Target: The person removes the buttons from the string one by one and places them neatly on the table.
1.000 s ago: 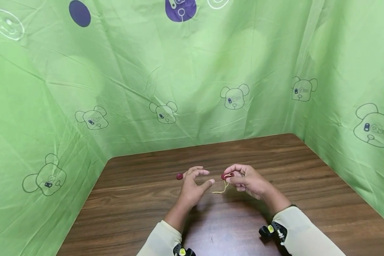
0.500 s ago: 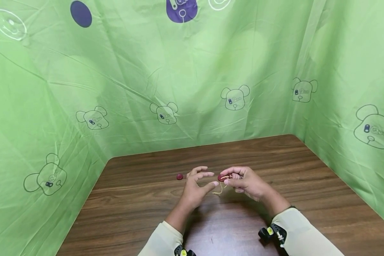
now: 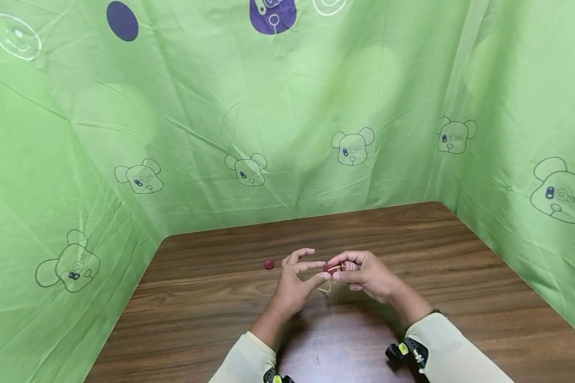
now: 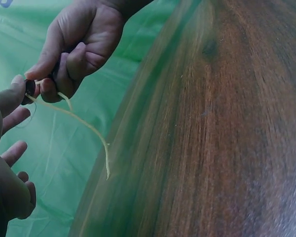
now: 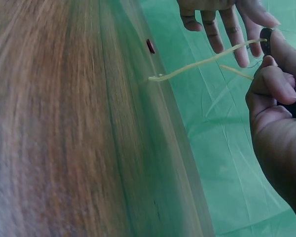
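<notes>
Between my two hands is a small dark red disc (image 3: 329, 269), with a yellow string (image 5: 202, 63) passing through it. My right hand (image 3: 371, 274) pinches the disc between thumb and index finger. Thumb and index fingertip of my left hand (image 3: 292, 284) pinch its left edge, while the other left fingers spread apart. In the left wrist view the disc (image 4: 29, 91) looks nearly black, seen edge-on, and one string end hangs down in a curve. Curled right fingers also hold a dark, shiny piece (image 5: 293, 106), mostly hidden in the palm.
Another dark red disc (image 3: 269, 264) lies on the brown wood-grain table (image 3: 211, 314), just left of my left hand. Green cloth (image 3: 297, 106) printed with bear heads surrounds the table's back and sides. Wrist cameras are strapped over both pale sleeves.
My right hand has brought the threaded disc left, and my left hand has moved slightly right, so its thumb and index finger now meet the disc. The disc on the table stays put.
</notes>
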{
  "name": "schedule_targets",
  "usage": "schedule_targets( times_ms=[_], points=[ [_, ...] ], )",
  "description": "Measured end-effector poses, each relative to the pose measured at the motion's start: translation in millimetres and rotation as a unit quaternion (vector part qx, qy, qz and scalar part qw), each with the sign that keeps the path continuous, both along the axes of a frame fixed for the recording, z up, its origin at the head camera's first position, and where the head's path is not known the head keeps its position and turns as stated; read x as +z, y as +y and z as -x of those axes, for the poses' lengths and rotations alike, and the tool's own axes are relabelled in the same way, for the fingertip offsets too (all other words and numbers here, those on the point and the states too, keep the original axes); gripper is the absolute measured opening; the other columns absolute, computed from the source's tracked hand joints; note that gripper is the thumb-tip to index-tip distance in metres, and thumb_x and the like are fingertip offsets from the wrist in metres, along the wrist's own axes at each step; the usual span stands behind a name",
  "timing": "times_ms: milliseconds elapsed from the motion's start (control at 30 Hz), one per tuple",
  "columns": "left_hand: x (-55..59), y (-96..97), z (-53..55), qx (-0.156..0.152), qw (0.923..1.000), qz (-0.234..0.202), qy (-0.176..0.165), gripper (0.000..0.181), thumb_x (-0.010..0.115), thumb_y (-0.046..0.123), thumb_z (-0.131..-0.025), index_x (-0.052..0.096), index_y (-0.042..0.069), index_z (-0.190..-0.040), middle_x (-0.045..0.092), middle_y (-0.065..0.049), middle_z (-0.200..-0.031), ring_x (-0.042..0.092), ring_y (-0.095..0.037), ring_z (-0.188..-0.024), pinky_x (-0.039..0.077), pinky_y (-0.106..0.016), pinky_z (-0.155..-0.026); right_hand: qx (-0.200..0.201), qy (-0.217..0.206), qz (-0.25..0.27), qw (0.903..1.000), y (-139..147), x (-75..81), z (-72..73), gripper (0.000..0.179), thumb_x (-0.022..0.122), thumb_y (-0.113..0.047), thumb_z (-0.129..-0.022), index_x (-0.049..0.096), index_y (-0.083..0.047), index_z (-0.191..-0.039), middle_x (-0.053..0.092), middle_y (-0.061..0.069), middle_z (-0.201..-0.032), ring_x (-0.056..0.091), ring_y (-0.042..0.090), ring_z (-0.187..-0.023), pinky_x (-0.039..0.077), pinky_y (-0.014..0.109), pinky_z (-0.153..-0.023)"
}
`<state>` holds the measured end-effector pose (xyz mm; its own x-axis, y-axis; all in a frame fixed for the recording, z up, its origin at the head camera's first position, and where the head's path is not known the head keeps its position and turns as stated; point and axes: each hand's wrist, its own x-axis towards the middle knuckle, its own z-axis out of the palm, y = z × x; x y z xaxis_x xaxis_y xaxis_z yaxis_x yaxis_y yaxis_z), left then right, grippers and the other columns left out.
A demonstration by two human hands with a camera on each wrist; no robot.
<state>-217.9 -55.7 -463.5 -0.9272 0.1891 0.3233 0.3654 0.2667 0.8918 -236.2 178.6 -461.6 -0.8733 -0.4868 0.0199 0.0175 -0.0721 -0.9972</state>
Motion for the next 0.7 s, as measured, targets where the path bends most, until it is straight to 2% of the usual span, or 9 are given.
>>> schedule_targets(
  times_ms=[400, 567, 700],
  points=[
    [-1.6, 2.3, -0.2, -0.011, 0.9993, -0.006, 0.035, 0.015, 0.091, 0.020, -0.090, 0.087, 0.012, -0.102, 0.063, -0.001, -0.150, 0.039, -0.029, -0.151, 0.028, -0.062, -0.125, 0.001, 0.003, 0.000, 1.0000, -2.1, -0.2, -0.2, 0.030, 0.077, -0.002, -0.098, 0.071, 0.003, -0.127, 0.081, -0.007, -0.100, 0.061, 0.002, -0.072, 0.045, 0.017, -0.057],
    [-3.8, 2.4, 1.1, -0.002, 0.9986, -0.008, 0.052, 0.010, 0.090, 0.019, -0.090, 0.087, 0.014, -0.098, 0.064, -0.001, -0.148, 0.040, -0.029, -0.150, 0.029, -0.061, -0.125, 0.004, -0.004, 0.007, 1.0000, -1.6, 0.1, 0.0, 0.029, 0.077, -0.002, -0.098, 0.073, -0.001, -0.126, 0.081, -0.007, -0.098, 0.062, 0.002, -0.073, 0.045, 0.017, -0.057],
    [-6.5, -0.2, 2.9, 0.002, 0.9986, -0.013, 0.052, 0.009, 0.090, 0.019, -0.090, 0.087, 0.016, -0.098, 0.063, 0.000, -0.149, 0.039, -0.029, -0.150, 0.028, -0.063, -0.124, 0.015, -0.022, 0.019, 0.9995, 2.7, 1.0, 1.0, 0.033, 0.076, 0.001, -0.097, 0.071, -0.002, -0.129, 0.078, -0.008, -0.094, 0.063, 0.003, -0.074, 0.044, 0.017, -0.058]
  ],
)
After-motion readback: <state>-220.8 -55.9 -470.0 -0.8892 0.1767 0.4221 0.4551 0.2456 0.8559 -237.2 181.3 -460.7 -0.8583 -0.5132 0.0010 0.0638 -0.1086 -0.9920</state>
